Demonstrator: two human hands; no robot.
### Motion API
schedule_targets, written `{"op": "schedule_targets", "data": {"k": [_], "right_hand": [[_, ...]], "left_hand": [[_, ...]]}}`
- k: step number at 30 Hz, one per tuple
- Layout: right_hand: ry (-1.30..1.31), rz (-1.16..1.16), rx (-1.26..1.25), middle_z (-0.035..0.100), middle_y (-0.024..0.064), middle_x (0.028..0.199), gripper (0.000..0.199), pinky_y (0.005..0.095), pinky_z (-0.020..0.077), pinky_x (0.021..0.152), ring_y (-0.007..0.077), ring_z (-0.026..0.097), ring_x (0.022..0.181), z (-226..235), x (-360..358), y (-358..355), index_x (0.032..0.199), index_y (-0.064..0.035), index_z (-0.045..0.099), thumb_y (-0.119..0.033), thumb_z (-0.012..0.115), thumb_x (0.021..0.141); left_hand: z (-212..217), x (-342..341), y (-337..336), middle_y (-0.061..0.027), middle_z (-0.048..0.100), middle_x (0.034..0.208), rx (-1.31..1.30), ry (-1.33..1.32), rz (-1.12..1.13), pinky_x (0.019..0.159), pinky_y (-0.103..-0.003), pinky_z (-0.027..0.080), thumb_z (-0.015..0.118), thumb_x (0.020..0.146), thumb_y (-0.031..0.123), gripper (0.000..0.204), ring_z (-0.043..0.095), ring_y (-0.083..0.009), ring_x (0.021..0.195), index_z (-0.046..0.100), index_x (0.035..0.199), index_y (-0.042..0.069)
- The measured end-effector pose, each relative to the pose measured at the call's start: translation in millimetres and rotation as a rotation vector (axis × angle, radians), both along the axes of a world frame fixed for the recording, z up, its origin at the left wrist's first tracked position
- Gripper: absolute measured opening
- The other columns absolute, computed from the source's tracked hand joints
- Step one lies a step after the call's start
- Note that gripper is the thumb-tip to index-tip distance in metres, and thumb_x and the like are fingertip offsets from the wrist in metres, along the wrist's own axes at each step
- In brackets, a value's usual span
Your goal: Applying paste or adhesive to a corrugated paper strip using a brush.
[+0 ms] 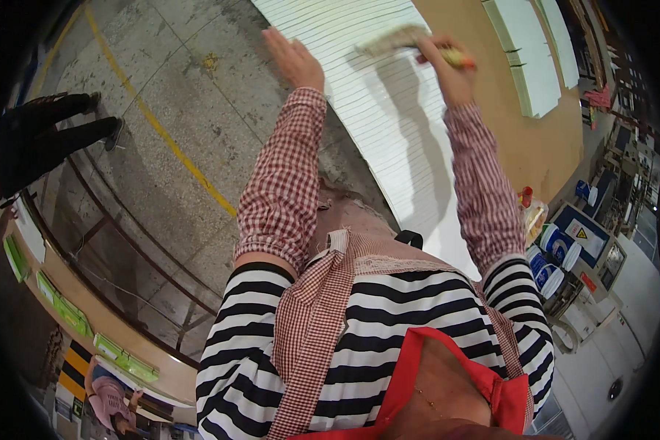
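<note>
My right hand (438, 55) is closed round the orange-and-green handle of a brush (396, 40), its pale head pointing left. The brush is smeared by motion. Under it lies a long spread of white sheets (389, 110), overlapped so their edges make thin parallel lines; the brush casts a shadow there. At the left edge of the sheets is my left hand (295, 60), fingers stretched out and holding nothing. Whether it touches the sheets I cannot tell. Checked red-and-white sleeves cover both forearms.
To the right, stacks of white sheets (532, 81) lie on a brown board surface (565, 150). Blue-and-white tubs (554, 257) stand beside machinery at the right. At the left are a person's dark-clad legs (59, 136), a metal frame (117, 227) and a curved table with green stacks (62, 304).
</note>
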State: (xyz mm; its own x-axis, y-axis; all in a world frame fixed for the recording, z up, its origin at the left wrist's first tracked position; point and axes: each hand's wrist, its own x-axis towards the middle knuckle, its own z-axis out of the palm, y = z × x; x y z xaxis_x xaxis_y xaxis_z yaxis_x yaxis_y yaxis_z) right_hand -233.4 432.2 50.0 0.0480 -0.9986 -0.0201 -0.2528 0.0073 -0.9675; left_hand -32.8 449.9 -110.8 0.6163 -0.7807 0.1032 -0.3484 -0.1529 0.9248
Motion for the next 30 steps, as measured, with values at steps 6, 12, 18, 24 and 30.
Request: {"op": "schedule_targets", "data": {"k": [6, 12, 18, 24, 30], "right_hand": [[0.191, 0.16, -0.193, 0.063, 0.004, 0.075, 0.021, 0.0232, 0.0477, 0.059, 0.009, 0.058, 0.066, -61.0, 1.2, -14.9, 0.079, -0.0002, 0.063, -0.014, 0.078, 0.077], [0.48, 0.184, -0.143, 0.051, 0.0035, 0.067, 0.018, 0.0259, 0.0423, 0.058, 0.011, 0.05, 0.062, -18.8, -86.4, 130.9, 0.071, -0.0005, 0.055, -0.001, 0.072, 0.076], [0.334, 0.098, 0.151, 0.056, 0.0004, 0.066, 0.02, 0.0209, 0.0418, 0.052, 0.0072, 0.052, 0.056, 9.6, -70.5, 84.9, 0.068, -0.0037, 0.054, -0.006, 0.07, 0.081], [0.002, 0.023, -0.042, 0.064, 0.0044, 0.072, 0.016, 0.0225, 0.0515, 0.058, 0.0108, 0.063, 0.064, -24.5, 24.9, -66.5, 0.084, 0.0007, 0.065, -0.013, 0.073, 0.081], [0.185, -0.001, 0.13, 0.064, 0.0036, 0.071, 0.015, 0.0237, 0.0492, 0.06, 0.0098, 0.061, 0.064, -35.1, -46.6, -2.7, 0.077, -0.0025, 0.062, -0.013, 0.07, 0.084]], "left_hand": [[-13.1, -10.5, 5.6, -0.02, 0.011, 0.155, -0.006, -0.022, -0.07, 0.116, -0.038, 0.02, 0.025, 0.102, 0.023, 0.052, 0.018, -0.0337, 0.142, 0.016, 0.147, -0.003], [-14.0, 1.5, 9.8, -0.0201, 0.014, 0.154, -0.016, -0.075, -0.014, 0.116, -0.039, 0.021, 0.025, 0.102, 0.021, 0.052, 0.017, -0.0347, 0.142, 0.016, 0.147, -0.003], [-12.2, -4.0, 10.1, -0.0216, 0.015, 0.154, -0.006, 0.002, -0.032, 0.116, -0.04, 0.02, 0.026, 0.102, 0.021, 0.052, 0.019, -0.0352, 0.141, 0.016, 0.147, -0.003], [-11.5, -9.9, 3.2, -0.0252, 0.016, 0.152, -0.018, 0.002, -0.059, 0.116, -0.039, 0.019, 0.025, 0.103, 0.023, 0.054, 0.018, -0.0362, 0.141, 0.015, 0.146, -0.007], [-6.6, -9.7, 7.5, -0.0241, 0.015, 0.153, 0.017, 0.045, -0.043, 0.116, -0.04, 0.02, 0.025, 0.102, 0.022, 0.053, 0.019, -0.0359, 0.141, 0.013, 0.147, -0.005]]}}
